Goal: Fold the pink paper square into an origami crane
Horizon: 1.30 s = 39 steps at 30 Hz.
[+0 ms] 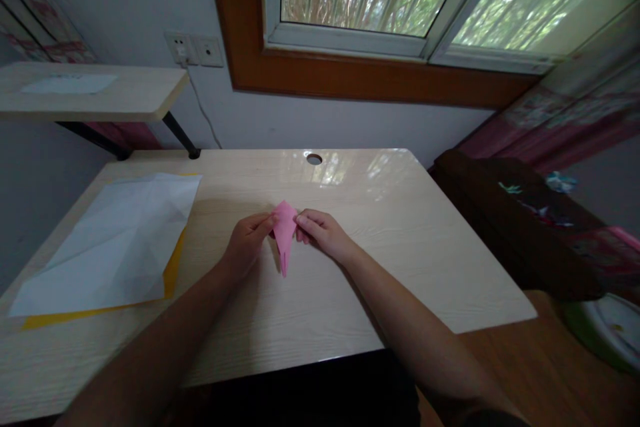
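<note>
A pink folded origami paper, shaped like a narrow kite with a split lower point, is held just over the middle of the desk. My left hand pinches its left corner between thumb and fingers. On the opposite side, my right hand grips the right corner the same way. The long point of the paper faces toward me and the short tip faces the wall. Parts of the fingers behind the paper are hidden.
Creased white paper lies over a yellow sheet on the desk's left. A raised shelf stands at the back left, near a wall socket with a cord. A cable hole sits at the back edge. A dark brown piece of furniture stands to the right.
</note>
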Tool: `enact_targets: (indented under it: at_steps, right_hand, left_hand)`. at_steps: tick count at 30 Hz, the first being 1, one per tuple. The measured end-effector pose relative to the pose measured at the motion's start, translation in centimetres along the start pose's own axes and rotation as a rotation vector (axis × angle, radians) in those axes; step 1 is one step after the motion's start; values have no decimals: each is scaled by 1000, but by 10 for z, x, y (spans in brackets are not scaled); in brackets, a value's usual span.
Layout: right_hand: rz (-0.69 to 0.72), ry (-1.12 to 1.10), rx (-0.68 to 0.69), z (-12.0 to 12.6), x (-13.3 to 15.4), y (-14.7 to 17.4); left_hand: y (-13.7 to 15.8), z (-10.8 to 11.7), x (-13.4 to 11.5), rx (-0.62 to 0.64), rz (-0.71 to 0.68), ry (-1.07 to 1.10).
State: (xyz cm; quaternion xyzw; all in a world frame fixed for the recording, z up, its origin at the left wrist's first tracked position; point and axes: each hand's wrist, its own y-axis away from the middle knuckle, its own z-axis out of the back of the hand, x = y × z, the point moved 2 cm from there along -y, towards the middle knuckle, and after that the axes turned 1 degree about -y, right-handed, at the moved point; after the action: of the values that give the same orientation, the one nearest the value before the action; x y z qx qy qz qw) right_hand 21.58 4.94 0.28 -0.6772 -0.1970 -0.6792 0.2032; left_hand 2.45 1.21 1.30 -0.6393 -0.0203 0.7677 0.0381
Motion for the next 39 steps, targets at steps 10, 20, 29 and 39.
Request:
enact_targets:
  at_steps: [10, 20, 29, 39]
  right_hand:
    - [-45, -109, -35, 3, -9, -3]
    - [-35, -58, -2, 3, -10, -3]
    - [156, -155, -90, 4, -13, -3]
    - [146, 0, -31, 6, -16, -4]
  left_hand:
    - [-7, -3, 5, 53, 39, 106]
    - [-8, 3, 8, 21, 94, -19]
    - [-12, 6, 15, -45, 130, 69]
    - [-11, 2, 15, 37, 76, 75]
